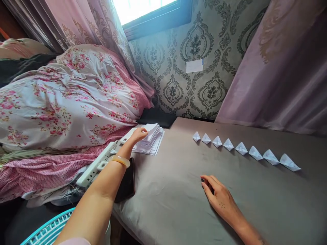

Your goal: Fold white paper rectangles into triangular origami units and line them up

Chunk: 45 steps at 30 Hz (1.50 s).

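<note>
My left hand [139, 134] reaches to a stack of white paper sheets [150, 144] near the back of the bed. Its bent fingers pinch at the edge of the top sheet, and part of the grip is hidden. My right hand [219, 197] rests on the grey bed sheet [173, 190], holding nothing I can see; its fingers are loosely curled, with a small dark gap between thumb and fingertips. Beyond it, several folded white paper boats [241, 148] stand in a slanting row, small ones at the left and larger ones at the right.
Beneath my left forearm lie a dark phone [129, 185] and a white power strip [94, 166] with plugs. A flowered quilt [76, 92] is heaped to the left. A turquoise basket [48, 227] stands low at the left. Pink curtains [270, 85] hang by the patterned wall [173, 61].
</note>
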Motion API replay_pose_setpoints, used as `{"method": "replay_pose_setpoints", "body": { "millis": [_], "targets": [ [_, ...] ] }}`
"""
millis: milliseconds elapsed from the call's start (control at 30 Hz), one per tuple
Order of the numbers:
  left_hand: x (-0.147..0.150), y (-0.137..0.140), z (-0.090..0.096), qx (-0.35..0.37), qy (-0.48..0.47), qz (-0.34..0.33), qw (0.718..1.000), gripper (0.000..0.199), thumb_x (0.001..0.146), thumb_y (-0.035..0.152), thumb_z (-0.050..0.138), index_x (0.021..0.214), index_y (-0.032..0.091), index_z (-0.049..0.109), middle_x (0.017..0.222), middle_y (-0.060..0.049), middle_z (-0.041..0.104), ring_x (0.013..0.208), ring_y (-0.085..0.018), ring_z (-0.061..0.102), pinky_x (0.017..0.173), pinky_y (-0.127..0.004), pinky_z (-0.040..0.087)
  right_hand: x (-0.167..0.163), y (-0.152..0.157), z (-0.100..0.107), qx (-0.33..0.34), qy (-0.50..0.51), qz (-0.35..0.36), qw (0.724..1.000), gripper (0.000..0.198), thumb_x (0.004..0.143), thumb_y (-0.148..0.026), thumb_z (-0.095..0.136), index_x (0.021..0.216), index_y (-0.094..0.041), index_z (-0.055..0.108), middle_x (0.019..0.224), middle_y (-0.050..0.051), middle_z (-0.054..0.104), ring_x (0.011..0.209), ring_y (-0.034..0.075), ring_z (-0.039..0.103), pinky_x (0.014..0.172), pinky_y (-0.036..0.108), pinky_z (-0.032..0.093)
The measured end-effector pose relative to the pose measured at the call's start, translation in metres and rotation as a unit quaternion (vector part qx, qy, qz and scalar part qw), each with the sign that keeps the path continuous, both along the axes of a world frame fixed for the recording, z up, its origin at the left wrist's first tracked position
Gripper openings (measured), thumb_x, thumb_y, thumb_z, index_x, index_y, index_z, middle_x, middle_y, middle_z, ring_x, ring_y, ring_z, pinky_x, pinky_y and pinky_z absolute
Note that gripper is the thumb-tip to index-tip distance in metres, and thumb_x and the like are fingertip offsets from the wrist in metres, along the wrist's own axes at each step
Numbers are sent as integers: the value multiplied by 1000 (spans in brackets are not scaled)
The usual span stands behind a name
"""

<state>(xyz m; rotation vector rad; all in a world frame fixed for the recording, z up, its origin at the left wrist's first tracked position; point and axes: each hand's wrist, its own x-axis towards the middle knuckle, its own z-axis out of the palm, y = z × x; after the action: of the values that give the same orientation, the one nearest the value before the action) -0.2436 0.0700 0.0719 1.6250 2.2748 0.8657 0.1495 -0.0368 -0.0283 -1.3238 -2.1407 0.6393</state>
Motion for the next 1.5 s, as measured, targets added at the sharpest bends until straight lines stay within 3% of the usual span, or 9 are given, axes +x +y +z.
{"method": "replay_pose_setpoints", "body": {
  "millis": [233,333,467,600,933,1067,1167,1300,1500],
  "targets": [
    [48,-20,33,206,-6,77,975,29,87,33,37,105,17,53,103,-8,62,96,-20,58,86,-31,44,-3,-3,6,-1,12,-10,1000,23,92,-30,39,106,-23,56,95,7,63,82,20,62,74,33,49],
    [99,-36,27,299,-300,-19,906,24,84,38,44,98,19,51,92,-4,61,84,-18,61,74,-31,52,-1,-3,8,16,27,-51,998,26,92,-31,39,111,-23,54,93,6,61,77,19,60,71,32,50],
    [171,-65,-11,129,-611,-37,780,11,78,24,55,85,17,49,86,-4,62,73,-14,63,72,-33,57,11,-1,9,87,20,-133,987,41,87,-29,49,126,-20,44,108,10,57,91,22,58,81,37,50],
    [214,-94,-52,-60,-657,21,751,13,74,9,56,83,15,49,80,-8,63,67,-14,65,66,-30,59,24,-1,11,160,-42,-131,977,64,81,-24,55,140,-21,29,126,15,46,116,30,46,96,47,42],
    [222,-122,-56,-204,-639,-62,739,13,77,19,63,82,16,51,79,-10,64,69,-16,65,68,-30,58,29,0,14,108,-61,9,992,49,79,-4,43,121,-23,58,117,10,57,109,26,47,92,43,44],
    [208,-128,-60,-189,-496,-128,838,19,83,34,54,92,18,51,80,-8,61,60,-15,61,49,-26,49,34,0,18,73,-50,22,996,33,83,-8,45,103,-22,68,103,8,61,97,22,49,86,38,45],
    [193,-122,-65,-89,-316,-235,915,23,79,22,53,102,22,56,103,-8,57,82,-17,58,59,-27,49,36,0,22,44,-40,-3,998,21,87,-21,50,93,-24,70,99,6,61,93,21,49,84,36,45],
    [188,-104,-67,-53,-158,-365,916,31,77,22,57,107,28,61,120,-8,51,106,-23,46,78,-34,48,34,-2,24,18,-43,-33,998,17,87,-31,55,93,-28,71,101,5,60,95,21,50,86,37,44],
    [205,-78,-76,-61,-94,-352,929,27,80,38,56,62,19,60,99,-9,57,95,-24,47,83,-41,44,32,-1,17,13,-38,-151,988,28,85,-42,54,71,-23,70,101,7,60,94,23,51,83,39,46]
  ]
}}
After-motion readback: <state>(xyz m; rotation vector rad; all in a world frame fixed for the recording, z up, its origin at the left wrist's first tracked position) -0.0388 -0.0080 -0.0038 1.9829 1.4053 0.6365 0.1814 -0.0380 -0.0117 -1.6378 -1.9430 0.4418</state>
